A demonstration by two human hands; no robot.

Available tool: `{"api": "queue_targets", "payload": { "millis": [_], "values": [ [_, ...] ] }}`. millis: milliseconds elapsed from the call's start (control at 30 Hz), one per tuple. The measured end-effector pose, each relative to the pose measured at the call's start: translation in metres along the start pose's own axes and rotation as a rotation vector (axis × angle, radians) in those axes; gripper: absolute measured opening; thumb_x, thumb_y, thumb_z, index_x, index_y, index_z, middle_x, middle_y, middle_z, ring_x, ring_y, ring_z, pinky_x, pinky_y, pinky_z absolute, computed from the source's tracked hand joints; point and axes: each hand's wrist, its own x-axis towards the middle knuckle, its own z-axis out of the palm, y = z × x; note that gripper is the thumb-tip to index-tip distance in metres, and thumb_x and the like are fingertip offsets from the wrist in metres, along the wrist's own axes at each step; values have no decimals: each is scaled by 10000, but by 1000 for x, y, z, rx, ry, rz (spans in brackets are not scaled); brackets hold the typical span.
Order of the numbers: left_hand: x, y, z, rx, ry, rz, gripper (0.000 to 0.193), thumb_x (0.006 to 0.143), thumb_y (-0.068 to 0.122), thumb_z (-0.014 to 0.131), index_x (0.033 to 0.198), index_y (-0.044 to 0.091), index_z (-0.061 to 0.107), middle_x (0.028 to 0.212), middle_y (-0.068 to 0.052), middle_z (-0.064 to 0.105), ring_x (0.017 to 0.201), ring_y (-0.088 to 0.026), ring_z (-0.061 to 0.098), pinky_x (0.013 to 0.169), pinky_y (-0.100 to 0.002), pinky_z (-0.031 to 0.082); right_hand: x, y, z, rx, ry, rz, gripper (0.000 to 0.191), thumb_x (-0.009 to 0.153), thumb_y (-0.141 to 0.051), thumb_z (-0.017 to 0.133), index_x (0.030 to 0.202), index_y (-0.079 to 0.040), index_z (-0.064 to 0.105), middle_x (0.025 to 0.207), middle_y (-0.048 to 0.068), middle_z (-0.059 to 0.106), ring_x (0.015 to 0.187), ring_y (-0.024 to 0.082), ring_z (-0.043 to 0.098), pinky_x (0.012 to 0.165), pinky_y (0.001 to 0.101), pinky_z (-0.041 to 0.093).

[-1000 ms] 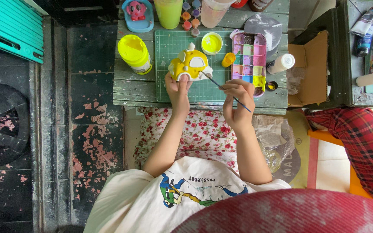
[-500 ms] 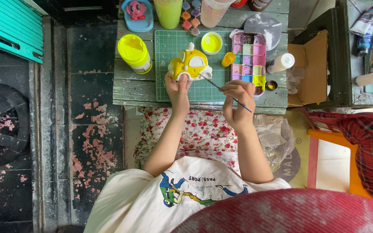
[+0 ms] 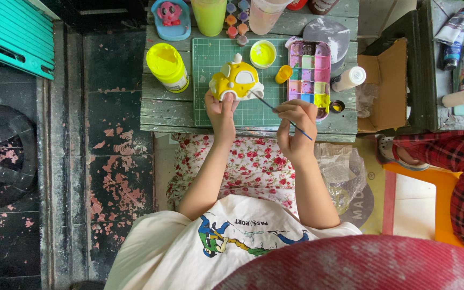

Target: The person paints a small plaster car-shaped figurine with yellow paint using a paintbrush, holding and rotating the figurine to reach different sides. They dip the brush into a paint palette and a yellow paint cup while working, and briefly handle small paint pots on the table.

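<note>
I count one yellow-painted figurine (image 3: 236,81), rounded and glossy, standing on the green gridded cutting mat (image 3: 216,59) on the worn wooden surface (image 3: 170,110), my left hand (image 3: 221,110) pinching its near edge while my right hand (image 3: 295,126) pinches one thin paintbrush (image 3: 275,109) whose tip touches the figurine's side. One rectangular palette (image 3: 310,70) holds pink, purple, green and yellow paint in its wells. One round cup (image 3: 263,53) and one open yellow jar (image 3: 166,64) hold yellow paint.

The left hand (image 3: 222,110) holds a yellow toy car (image 3: 236,83) at its fingertips. The right hand (image 3: 295,124) pinches a thin brush (image 3: 280,114), its tip touching the car.
</note>
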Motion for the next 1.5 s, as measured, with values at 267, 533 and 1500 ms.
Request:
{"api": "queue_targets", "payload": {
  "millis": [267, 533, 1500],
  "values": [
    [1, 0, 1, 4, 7, 0, 642, 982, 293, 690, 1453, 48, 328, 1432, -132, 456, 1341, -245, 537, 1140, -461, 510, 7, 6, -8, 43, 18, 56, 165, 966, 108, 546, 1038, -37, 515, 1033, 98, 719, 1077, 286, 593, 994, 416, 457],
    [2, 1, 0, 7, 11, -8, 681, 959, 334, 724, 1445, 59, 333, 1434, -121, 453, 1346, -239, 531, 1137, -464, 508, 39, 13, -20, 78, -134, -19, 170, 952, 96, 578, 1021, -57, 548, 993, 70, 702, 1097, 284, 585, 1017, 429, 446],
    [2, 1, 1, -19, -2, -8, 691, 955, 355, 736, 1448, 64, 349, 1433, -103, 446, 1361, -226, 517, 1159, -482, 493, 53, 8, -23, -21, -228, -104, 251, 879, 64, 653, 1067, -89, 588, 1046, 69, 684, 1090, 283, 595, 969, 423, 409]
  ]
}}
